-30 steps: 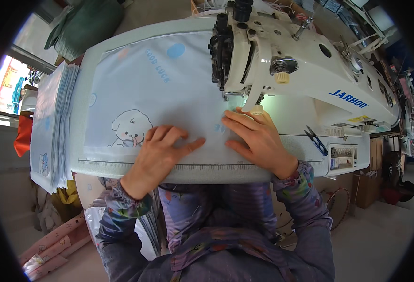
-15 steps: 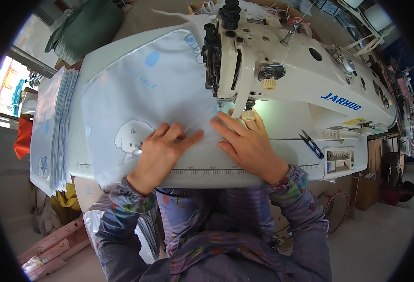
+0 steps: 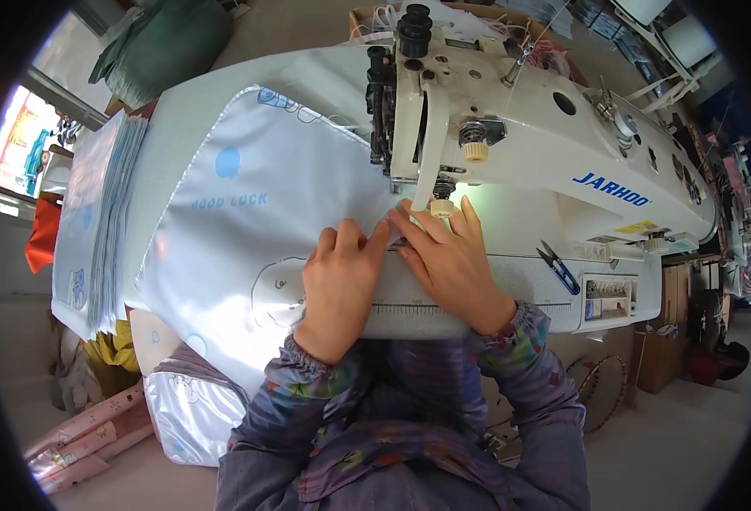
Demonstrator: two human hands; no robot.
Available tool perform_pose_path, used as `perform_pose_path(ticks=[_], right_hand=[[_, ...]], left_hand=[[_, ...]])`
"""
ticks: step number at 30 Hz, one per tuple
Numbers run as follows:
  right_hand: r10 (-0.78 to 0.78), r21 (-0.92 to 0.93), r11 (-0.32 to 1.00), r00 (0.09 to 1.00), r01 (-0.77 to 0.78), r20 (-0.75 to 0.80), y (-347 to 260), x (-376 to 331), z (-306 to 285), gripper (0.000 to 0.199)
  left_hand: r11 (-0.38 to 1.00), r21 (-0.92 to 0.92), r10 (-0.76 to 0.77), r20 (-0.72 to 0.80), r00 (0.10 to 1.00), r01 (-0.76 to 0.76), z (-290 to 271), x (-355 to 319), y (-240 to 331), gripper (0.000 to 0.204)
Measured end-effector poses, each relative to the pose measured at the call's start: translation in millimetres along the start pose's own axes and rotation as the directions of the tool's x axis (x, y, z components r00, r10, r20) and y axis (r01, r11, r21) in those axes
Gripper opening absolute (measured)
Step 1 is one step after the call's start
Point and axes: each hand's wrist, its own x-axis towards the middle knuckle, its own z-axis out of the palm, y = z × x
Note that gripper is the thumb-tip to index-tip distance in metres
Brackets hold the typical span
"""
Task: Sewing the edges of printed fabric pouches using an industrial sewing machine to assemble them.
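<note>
A light-blue fabric panel (image 3: pixel 222 204) with a puppy print and white-edged border lies slantwise on the table, its right corner at the needle area of a cream sewing machine (image 3: pixel 512 145). My left hand (image 3: pixel 339 294) rests on the panel, fingers curled and closed on the cloth near its right-hand edge. Beside it, my right hand (image 3: pixel 454 271) lies with fingers stretched and spread, its fingertips at the cloth just before the presser foot. The needle and the seam are hidden by my fingers and the machine head.
Blue-handled thread snips (image 3: pixel 560 268) lie right of my right hand, near a small white parts tray (image 3: pixel 609 298). A stack of similar panels (image 3: pixel 94 230) stands at the left edge. Another bundle (image 3: pixel 192 417) sits lower left. Behind the machine is a box of scraps (image 3: pixel 362 19).
The panel has turned counterclockwise, its lower edge swinging right and toward me. My left hand has moved right, close to my right hand, which stays almost in place.
</note>
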Motion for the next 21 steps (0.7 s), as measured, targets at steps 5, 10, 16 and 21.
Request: perform_pose_path(ticks=[5,10,16,21], right_hand=[[-0.002,-0.016,1.0,1.0,0.001,-0.014,6.8,-3.4,1.4,0.044],[-0.014,-0.02,1.0,0.998,0.012,-0.058,-2.3,1.5,1.0,0.043],[-0.067,0.294,0.952,0.995,0.085,-0.071,5.6,4.3,11.2,0.042],[-0.116,0.134,0.984,0.993,0.115,-0.004,5.0,6.7,12.2,0.046]], left_hand=[[0.594,-0.788,0.362,0.444,0.82,0.164,-44.3,24.7,-76.3,0.027],[0.904,0.249,-0.283,-0.257,0.924,0.347,-47.9,-23.8,-292.0,0.031],[0.73,-0.245,-0.571,0.295,0.766,0.638,-98.4,-94.3,-344.0,0.04],[0.517,-0.471,-0.522,0.489,0.699,0.715,-123.2,-168.8,-311.4,0.042]])
